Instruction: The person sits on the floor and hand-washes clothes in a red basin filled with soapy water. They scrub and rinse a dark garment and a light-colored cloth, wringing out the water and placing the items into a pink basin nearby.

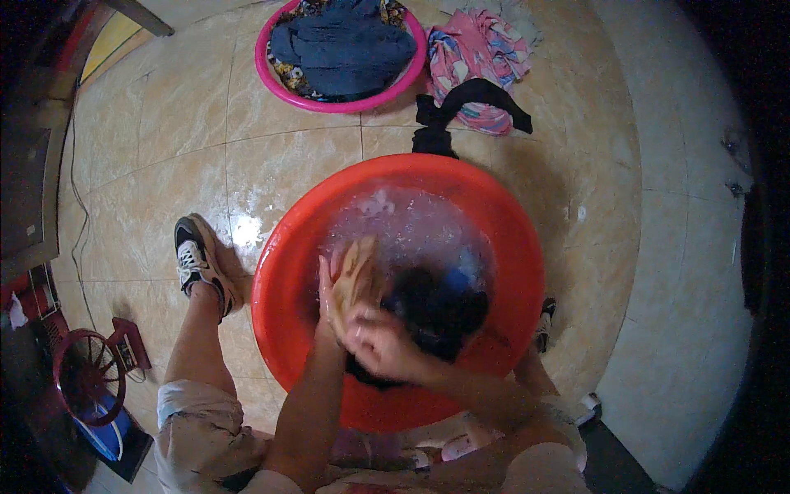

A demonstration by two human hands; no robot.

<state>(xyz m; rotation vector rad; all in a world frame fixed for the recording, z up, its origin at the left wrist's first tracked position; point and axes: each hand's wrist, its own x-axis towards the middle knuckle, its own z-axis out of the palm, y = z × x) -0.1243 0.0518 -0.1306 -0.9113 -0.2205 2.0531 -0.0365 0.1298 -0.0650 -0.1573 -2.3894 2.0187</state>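
Over the red basin (pixel 278 272), a wet tan cloth (pixel 355 272) lies along the palm and fingers of my left hand (pixel 327 296), which supports it from the left. My right hand (pixel 374 339) is curled against the lower end of the cloth, its fingers smeared by motion. Just right of the hands, a bunched black garment (pixel 436 309) lies partly in cloudy, sudsy water (pixel 395 210). A small blue patch (pixel 457 280) shows at its upper edge; what it is cannot be made out.
Beyond the basin stands a pink-rimmed tub (pixel 337 105) holding dark clothes (pixel 346 49). A pink patterned cloth (pixel 477 62) and black garments (pixel 473 99) lie on the tiled floor (pixel 156 156). At left are a dark red wheel-shaped object (pixel 89 377) and a cable (pixel 76 193).
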